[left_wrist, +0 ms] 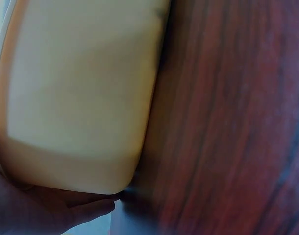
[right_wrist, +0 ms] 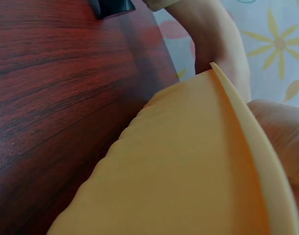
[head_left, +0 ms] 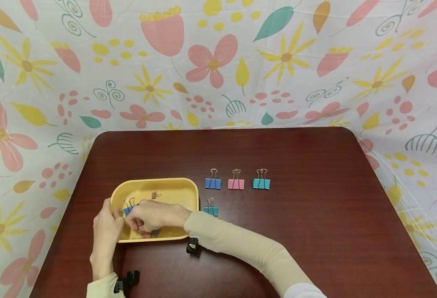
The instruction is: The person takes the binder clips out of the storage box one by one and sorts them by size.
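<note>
My left hand (head_left: 108, 223) grips the left end of a yellow plastic tray (head_left: 188, 186), thumb at its rim. In the left wrist view that hand (left_wrist: 46, 210) lies against the end of the tray's outer wall (left_wrist: 81, 98). My right hand (head_left: 151, 215) is down inside the tray with curled fingers; I cannot tell whether they pinch a clip. A blue binder clip (head_left: 129, 208) lies right beside those fingers. A small pink clip (head_left: 145, 235) shows just below them, and another small reddish clip (head_left: 155, 195) lies farther back in the tray. The tray wall hides most of this hand in the right wrist view.
On the dark wood table (head_left: 315, 231), right of the tray, a blue binder clip (head_left: 213, 183), a pink one (head_left: 236, 184) and a teal one (head_left: 261, 183) stand in a row. Another teal clip (head_left: 211, 210) sits below the blue one, close to my right sleeve (head_left: 240, 244).
</note>
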The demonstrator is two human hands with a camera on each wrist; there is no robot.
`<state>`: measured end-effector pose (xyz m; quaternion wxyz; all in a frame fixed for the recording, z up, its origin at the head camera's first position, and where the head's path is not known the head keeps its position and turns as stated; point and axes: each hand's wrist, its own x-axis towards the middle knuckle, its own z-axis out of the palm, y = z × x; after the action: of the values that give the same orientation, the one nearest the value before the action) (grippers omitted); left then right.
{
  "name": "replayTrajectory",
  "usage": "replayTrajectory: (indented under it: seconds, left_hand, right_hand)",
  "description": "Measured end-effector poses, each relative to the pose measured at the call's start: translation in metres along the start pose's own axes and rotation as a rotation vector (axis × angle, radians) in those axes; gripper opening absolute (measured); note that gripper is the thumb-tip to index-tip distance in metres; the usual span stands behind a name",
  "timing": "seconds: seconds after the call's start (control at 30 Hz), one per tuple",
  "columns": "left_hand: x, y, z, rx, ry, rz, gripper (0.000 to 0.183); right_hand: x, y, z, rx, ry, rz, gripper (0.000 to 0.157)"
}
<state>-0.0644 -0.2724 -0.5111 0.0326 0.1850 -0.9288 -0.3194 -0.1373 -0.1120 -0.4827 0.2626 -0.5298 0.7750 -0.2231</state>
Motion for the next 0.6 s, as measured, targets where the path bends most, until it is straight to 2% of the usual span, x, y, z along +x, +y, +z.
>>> replayTrajectory:
  seconds: [0.17, 0.23, 0.37, 0.6]
  left_hand:
    - [-0.001, 0.001, 0.001, -0.01, -0.007, -0.001, 0.04]
    - [-0.001, 0.001, 0.001, -0.009, -0.01, -0.005, 0.04]
    - [-0.001, 0.001, 0.001, -0.003, -0.005, -0.009, 0.039]
    - [0.0, 0.002, 0.0, 0.008, -0.012, -0.021, 0.041]
  right_hand:
    - [-0.008, 0.001, -0.003, 0.034, 0.012, 0.018, 0.02]
    - [-0.011, 0.001, -0.006, 0.013, 0.028, 0.019, 0.019]
    - [-0.019, 0.004, -0.015, 0.001, 0.088, -0.016, 0.018]
    - [-0.034, 0.009, -0.029, 0.061, 0.196, -0.107, 0.008]
